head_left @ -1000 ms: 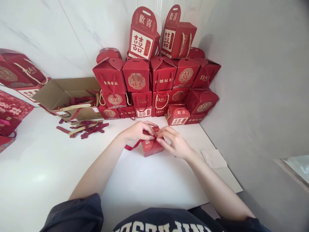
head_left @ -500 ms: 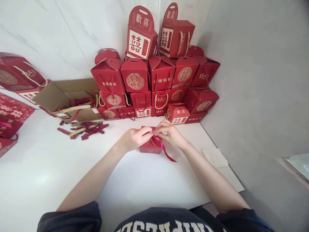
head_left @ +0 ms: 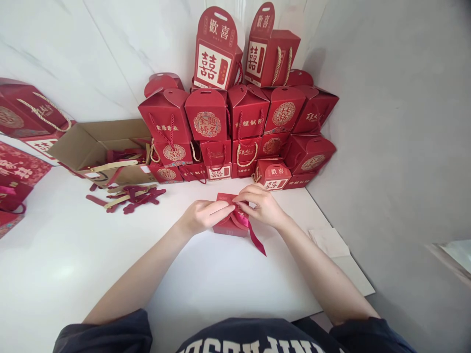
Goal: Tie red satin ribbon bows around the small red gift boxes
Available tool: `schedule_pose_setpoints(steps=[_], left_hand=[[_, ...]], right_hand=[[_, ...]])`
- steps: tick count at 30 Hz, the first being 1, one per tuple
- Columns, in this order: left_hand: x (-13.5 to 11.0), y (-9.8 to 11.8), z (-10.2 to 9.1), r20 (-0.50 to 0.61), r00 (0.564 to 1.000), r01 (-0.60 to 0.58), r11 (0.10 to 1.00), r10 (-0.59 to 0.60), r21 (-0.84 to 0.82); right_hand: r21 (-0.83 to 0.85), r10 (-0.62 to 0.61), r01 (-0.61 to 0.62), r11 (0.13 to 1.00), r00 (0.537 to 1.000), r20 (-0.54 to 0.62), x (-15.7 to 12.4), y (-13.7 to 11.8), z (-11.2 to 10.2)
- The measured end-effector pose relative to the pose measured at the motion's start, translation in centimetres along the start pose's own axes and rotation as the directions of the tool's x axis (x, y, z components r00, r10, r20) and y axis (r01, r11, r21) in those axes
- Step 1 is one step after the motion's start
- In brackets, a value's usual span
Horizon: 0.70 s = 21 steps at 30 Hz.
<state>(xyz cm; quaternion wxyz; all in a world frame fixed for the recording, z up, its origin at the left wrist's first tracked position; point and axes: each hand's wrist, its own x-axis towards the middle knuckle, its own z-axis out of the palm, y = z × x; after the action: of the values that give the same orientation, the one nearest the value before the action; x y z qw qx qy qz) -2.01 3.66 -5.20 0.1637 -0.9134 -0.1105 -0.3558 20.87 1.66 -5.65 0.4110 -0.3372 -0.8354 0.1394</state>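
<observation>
A small red gift box (head_left: 230, 228) sits on the white table in front of me, its upper part partly covered by my hands. A dark pink ribbon (head_left: 257, 241) runs from its top, the loose end hanging over the right front side onto the table. My left hand (head_left: 206, 214) comes in from the left, fingers pinched on the ribbon at the top of the box. From the right, my right hand (head_left: 260, 203) pinches the ribbon at the same spot. The fingertips of both hands nearly meet, and the exact part of ribbon between them is hidden.
Stacked red gift boxes (head_left: 208, 120) with rope handles stand against the wall. At left, an open cardboard box (head_left: 84, 142) holds red strips, with a pile of dark red strips (head_left: 134, 197) before it. More red boxes (head_left: 22, 110) stand far left; a grey wall (head_left: 386, 122) bounds the right.
The loose ribbon end has swung slightly left and now hangs lower. Both hands stay at the top of the box, with small finger shifts.
</observation>
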Motion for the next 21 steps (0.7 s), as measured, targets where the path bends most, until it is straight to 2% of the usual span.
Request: schedule_pose_setpoints(steps=[6,11,16,21], left_hand=[[-0.4,-0.2,0.3,0.025,0.999,0.041,0.998,-0.04,-0.038],[-1.1,-0.3,0.8,0.022,0.998,0.059,0.998,-0.058,-0.034],[-0.9,-0.2,0.6,0.007,0.999,0.038,0.999,-0.038,-0.017],[-0.5,-0.1,0.4,0.02,0.999,0.043,0.999,-0.042,-0.023]], right_hand=[[0.063,-0.039,0.034,0.997,0.996,0.085,0.2,0.5,-0.4],[0.062,-0.054,0.051,0.997,0.997,0.05,0.2,0.4,-0.1],[-0.011,-0.03,0.031,0.999,0.999,0.032,0.1,-0.3,-0.1],[0.115,0.024,-0.027,0.993,0.999,0.026,0.1,-0.6,0.1]])
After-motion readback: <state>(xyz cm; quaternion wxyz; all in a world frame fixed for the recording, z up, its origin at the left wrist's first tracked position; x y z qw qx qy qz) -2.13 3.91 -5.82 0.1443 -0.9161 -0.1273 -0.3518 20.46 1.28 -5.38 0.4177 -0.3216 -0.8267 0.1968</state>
